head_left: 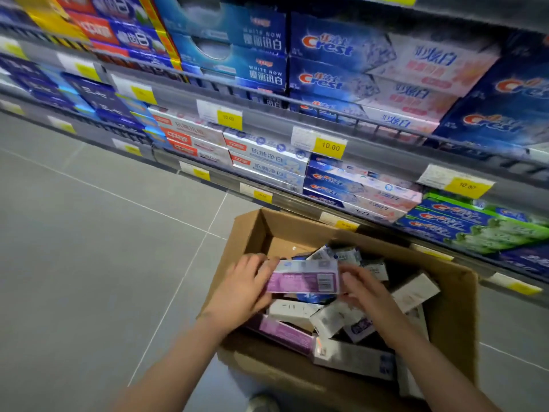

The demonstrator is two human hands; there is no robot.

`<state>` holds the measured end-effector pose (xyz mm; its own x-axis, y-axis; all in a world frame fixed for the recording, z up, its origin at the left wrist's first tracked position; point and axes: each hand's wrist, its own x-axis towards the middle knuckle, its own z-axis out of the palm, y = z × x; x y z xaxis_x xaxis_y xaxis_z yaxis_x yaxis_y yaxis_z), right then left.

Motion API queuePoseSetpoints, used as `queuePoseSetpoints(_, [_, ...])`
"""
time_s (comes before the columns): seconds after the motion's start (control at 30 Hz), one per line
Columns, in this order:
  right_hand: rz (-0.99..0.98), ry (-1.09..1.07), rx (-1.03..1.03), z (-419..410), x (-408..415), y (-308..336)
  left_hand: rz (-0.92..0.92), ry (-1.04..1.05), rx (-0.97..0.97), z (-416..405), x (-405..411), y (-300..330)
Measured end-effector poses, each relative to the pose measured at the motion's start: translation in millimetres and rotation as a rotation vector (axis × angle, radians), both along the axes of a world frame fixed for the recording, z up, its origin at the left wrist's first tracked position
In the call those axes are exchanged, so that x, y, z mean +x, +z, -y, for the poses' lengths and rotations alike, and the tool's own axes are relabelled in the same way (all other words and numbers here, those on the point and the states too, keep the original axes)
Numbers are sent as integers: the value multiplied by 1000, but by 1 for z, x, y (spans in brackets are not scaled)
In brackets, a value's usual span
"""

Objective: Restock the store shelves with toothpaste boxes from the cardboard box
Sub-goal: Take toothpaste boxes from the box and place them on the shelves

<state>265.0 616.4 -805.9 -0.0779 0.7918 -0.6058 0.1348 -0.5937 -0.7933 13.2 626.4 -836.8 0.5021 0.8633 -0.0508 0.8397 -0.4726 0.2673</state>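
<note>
Motion blur on shelves point(297, 120) and hands; small print unreadable. Purple-and-white toothpaste box point(303, 278) held over open cardboard box point(454, 307), near shelf base. Left hand point(243, 289) grips its left end, fingers curled. Right hand point(362, 289) at right end, grip unclear. Loose rectangular cartons point(335, 319) jumbled below, partly hidden.

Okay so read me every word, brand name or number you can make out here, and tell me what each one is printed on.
"Crest": blue toothpaste boxes on the upper shelf.
"WHITE NOW": teal boxes left of them.
"10.00": yellow price tag on the shelf rail.
"10.00": another yellow tag, fainter.
"Crest": green boxes on the lower shelf.
Purple box held by both hands: print and barcode blurred.
Boxes inside the cardboard box: unreadable.
</note>
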Motion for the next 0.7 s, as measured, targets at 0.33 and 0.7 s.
queuePoseSetpoints(0.33, [67, 480, -9, -3, -109, -88, 0, 519, -63, 63, -144, -12])
queuePoseSetpoints(0.7, [756, 1287, 412, 2, -165, -207, -5, 792, -221, 135, -167, -125])
